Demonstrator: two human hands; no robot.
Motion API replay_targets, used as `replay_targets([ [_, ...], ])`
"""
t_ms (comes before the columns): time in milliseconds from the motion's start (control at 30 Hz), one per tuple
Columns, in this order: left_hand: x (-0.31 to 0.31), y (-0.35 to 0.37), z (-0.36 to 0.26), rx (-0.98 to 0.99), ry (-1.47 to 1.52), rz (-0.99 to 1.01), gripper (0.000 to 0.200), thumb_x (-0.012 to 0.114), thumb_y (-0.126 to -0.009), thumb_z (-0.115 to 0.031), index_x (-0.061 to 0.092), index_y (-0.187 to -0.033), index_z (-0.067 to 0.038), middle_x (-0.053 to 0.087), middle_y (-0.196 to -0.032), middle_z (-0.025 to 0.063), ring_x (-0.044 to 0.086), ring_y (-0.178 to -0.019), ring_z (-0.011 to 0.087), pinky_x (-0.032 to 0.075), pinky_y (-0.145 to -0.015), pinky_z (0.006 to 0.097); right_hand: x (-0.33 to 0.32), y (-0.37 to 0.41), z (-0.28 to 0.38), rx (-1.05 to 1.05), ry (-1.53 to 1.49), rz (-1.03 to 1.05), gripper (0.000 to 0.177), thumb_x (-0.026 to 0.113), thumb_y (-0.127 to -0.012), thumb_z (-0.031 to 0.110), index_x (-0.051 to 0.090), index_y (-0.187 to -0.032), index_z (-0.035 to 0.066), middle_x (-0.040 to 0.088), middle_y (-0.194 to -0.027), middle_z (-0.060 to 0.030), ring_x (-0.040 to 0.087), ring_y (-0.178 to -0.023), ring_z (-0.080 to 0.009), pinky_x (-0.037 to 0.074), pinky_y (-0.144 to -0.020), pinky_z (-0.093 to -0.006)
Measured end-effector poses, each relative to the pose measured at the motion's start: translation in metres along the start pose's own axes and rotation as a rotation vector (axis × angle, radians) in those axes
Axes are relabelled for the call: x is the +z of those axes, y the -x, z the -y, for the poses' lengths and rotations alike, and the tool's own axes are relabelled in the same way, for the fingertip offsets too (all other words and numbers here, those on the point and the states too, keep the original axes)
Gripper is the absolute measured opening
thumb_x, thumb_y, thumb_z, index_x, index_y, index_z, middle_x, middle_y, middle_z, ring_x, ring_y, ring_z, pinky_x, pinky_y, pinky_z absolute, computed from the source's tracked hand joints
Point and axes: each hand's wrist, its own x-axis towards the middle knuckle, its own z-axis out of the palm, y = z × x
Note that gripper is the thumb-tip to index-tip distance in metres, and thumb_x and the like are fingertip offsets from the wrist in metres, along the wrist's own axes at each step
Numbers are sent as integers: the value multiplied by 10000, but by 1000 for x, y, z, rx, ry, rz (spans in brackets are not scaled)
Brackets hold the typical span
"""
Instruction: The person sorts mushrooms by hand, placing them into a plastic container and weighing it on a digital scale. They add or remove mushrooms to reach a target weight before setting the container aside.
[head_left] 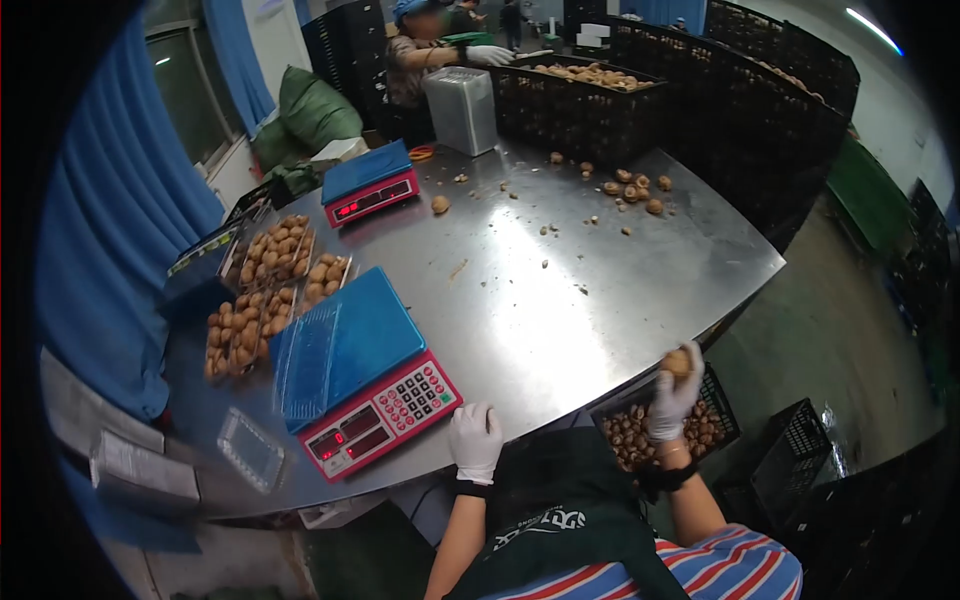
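My right hand [672, 405], in a white glove, is raised at the table's right edge with its fingers closed around a brown mushroom [676, 362]. Below it, a black crate [728, 408] holds many mushrooms [625, 437]. My left hand [476, 440], also gloved, rests at the near table edge with its fingers curled in, and nothing shows in them. Just left of it stands a red scale [380, 420] with a blue pan [365, 345] and a lit display reading 0. A clear plastic tray [318, 345] appears to lie on the pan's left side.
Filled mushroom trays [275, 250] stand at the left, near an empty clear tray [250, 450]. A second scale [368, 183] sits farther back. Loose mushrooms [640, 188] and scraps lie on the metal table [600, 290]. Across it, a person [420, 50] reaches toward a large black crate [570, 115].
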Motion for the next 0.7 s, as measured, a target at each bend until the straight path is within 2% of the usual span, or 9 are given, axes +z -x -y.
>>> replay_targets([
  [33, -1, 1, -1, -3, -37, -4, 47, 625, -793, -61, 637, -836, -71, 621, -819, 92, 578, -787, 308, 478, -708, 418, -30, -2, -19, -6, 141, -57, 578, 608, -897, 182, 395, -1393, -25, 454, -1362, -167, 487, -1216, -295, 395, -1039, -375],
  [67, -3, 3, -1, 3, -31, 9, 47, 625, -793, -61, 637, -836, -71, 621, -819, 92, 578, -787, 308, 478, -708, 418, -63, 1, -48, -9, 543, -38, 662, 630, -896, 212, 333, -1431, -40, 369, -1444, -239, 351, -1344, -373, 266, -1128, -415],
  [100, -4, 3, -2, 0, -25, 7, 47, 625, -793, -65, 637, -838, -71, 621, -822, 92, 578, -791, 307, 477, -713, 418, -103, 12, -87, 88, 864, 35, 716, 615, -917, 297, 287, -1457, -40, 290, -1485, -289, 275, -1383, -424, 215, -1149, -444],
  [133, -2, 1, -1, -2, -18, -7, 47, 626, -794, -69, 637, -839, -72, 621, -825, 91, 579, -795, 307, 476, -717, 417, -139, 31, -131, 408, 956, 30, 712, 574, -937, 353, 288, -1459, -37, 300, -1474, -302, 292, -1365, -443, 228, -1140, -453],
  [233, 1, 3, 2, -3, -19, -29, 41, 623, -800, -66, 636, -839, -70, 618, -819, 94, 582, -792, 304, 475, -710, 419, -158, 55, -116, 300, 981, 75, 637, 538, -957, 369, 360, -1427, -23, 283, -1488, -284, 289, -1363, -429, 227, -1128, -472],
  [400, 4, 5, 9, -25, 12, 1, 50, 623, -803, -101, 624, -843, -70, 599, -803, 105, 580, -792, 309, 473, -704, 440, -62, 26, -76, 29, 744, 102, 575, 588, -914, 212, 390, -1407, -8, 318, -1467, -251, 280, -1365, -400, 218, -1136, -462],
  [467, 3, 5, 9, -34, 55, 17, 49, 617, -808, -82, 620, -850, -57, 597, -802, 116, 573, -801, 325, 469, -712, 443, -18, 7, -75, -66, 698, 113, 597, 612, -893, 225, 398, -1401, -3, 313, -1471, -252, 274, -1370, -405, 211, -1142, -460],
  [600, -10, 3, 1, 4, 180, 68, 33, 601, -821, -62, 614, -844, -41, 595, -802, 136, 555, -824, 360, 457, -742, 457, 47, -23, -103, 16, 811, 222, 627, 594, -895, 336, 406, -1397, 10, 308, -1487, -249, 244, -1393, -414, 173, -1157, -492],
  [700, -11, 7, 7, -8, 234, 171, 43, 632, -798, -48, 646, -836, -62, 618, -800, 95, 569, -804, 309, 453, -748, 414, 83, -33, -85, 139, 1019, 360, 656, 564, -897, 413, 406, -1404, 29, 309, -1500, -231, 228, -1409, -409, 145, -1161, -525],
])
